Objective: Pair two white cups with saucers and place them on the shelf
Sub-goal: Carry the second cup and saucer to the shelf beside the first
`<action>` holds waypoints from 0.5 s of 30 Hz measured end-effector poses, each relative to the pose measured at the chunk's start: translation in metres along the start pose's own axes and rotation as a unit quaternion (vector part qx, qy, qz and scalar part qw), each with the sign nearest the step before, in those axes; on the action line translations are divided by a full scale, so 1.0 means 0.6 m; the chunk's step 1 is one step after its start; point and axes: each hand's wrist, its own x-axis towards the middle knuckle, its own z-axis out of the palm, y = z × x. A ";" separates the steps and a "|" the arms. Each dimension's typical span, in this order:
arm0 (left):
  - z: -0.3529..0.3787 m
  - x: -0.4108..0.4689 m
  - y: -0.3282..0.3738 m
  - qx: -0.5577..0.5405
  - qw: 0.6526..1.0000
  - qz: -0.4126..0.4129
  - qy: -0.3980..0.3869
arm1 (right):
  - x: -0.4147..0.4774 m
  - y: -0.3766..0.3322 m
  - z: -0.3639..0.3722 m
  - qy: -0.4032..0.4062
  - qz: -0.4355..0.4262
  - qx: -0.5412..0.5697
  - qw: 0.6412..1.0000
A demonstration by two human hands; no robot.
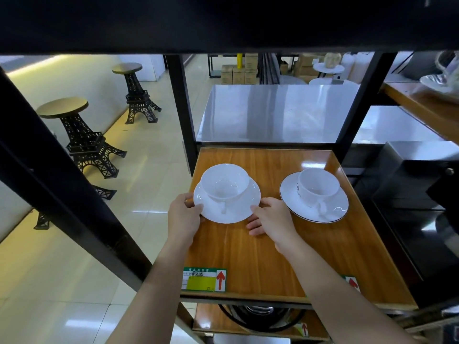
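Two white cups stand on saucers on a wooden shelf [248, 256]. The left cup [224, 181] sits on a plain white saucer [236, 212] with its handle toward me. My left hand [185, 217] pinches that saucer's left rim. My right hand [269, 217] touches its right rim, fingers spread on the wood. The saucer rests on or just above the shelf; I cannot tell which. To the right, the second cup [318, 186] stands on a dark-rimmed saucer [295, 202], with no hand on it.
Black frame posts [182, 112] stand behind the shelf and a black beam [223, 23] runs overhead. A green price label [203, 279] is on the shelf's front edge. A steel table [273, 112] lies behind. Tower-shaped stools [84, 137] stand on the tiled floor at left.
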 end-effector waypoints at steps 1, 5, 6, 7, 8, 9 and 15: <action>-0.001 0.001 -0.003 -0.006 1.000 0.002 0.001 | 0.001 0.002 0.002 0.000 -0.003 0.005 1.000; -0.005 0.004 -0.008 -0.028 1.000 0.009 0.006 | 0.004 0.006 0.011 0.005 -0.011 0.024 1.000; -0.006 0.004 -0.009 -0.027 1.000 0.009 0.007 | 0.005 0.006 0.012 0.007 -0.011 0.023 1.000; -0.007 0.005 -0.009 -0.027 1.000 0.009 0.008 | 0.006 0.005 0.012 0.010 -0.012 0.021 1.000; -0.008 0.006 -0.008 -0.027 1.000 0.008 0.009 | 0.007 0.004 0.013 0.014 -0.014 0.018 1.000; -0.008 0.007 -0.008 -0.028 1.000 0.008 0.009 | 0.009 0.004 0.013 0.016 -0.016 0.015 1.000; -0.005 0.012 -0.010 -0.016 1.000 0.000 0.021 | 0.012 0.003 0.010 0.005 -0.018 0.003 1.000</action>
